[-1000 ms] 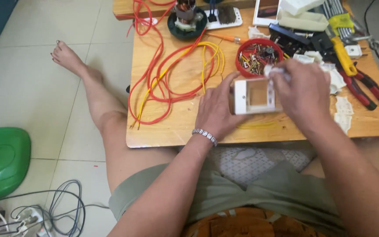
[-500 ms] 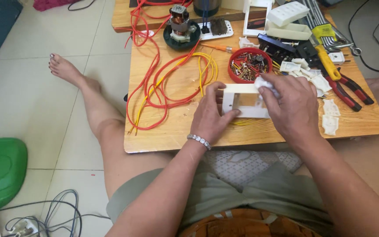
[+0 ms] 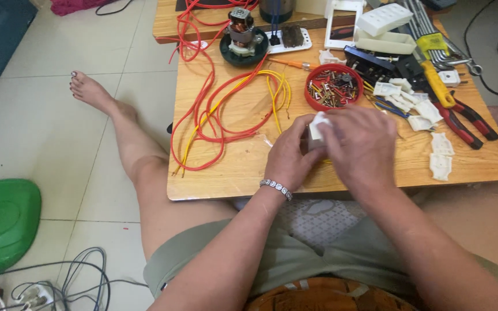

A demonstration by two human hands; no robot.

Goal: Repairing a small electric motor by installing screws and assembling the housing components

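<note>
Left hand: I see my left hand [image 3: 291, 154] curled around the small white plastic switch part [image 3: 317, 128], gripping its left side.
Right hand: my right hand [image 3: 363, 143] is closed over it from the right.
Part: held just above the wooden surface [image 3: 243, 161], near its front edge.
Nearby: round red bowl of screws [image 3: 333, 86] just behind; red and yellow wires [image 3: 220, 109] toward the left edge.

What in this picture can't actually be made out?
- White plastic part, head view: mostly covered by the left hand and right hand; its shape is unclear.
- Red bowl: the small metal pieces in it are too small to tell apart.
- Red and yellow wires: their upper ends run off the top edge.
- Pliers: the jaws lie under a yellow tool.
</note>
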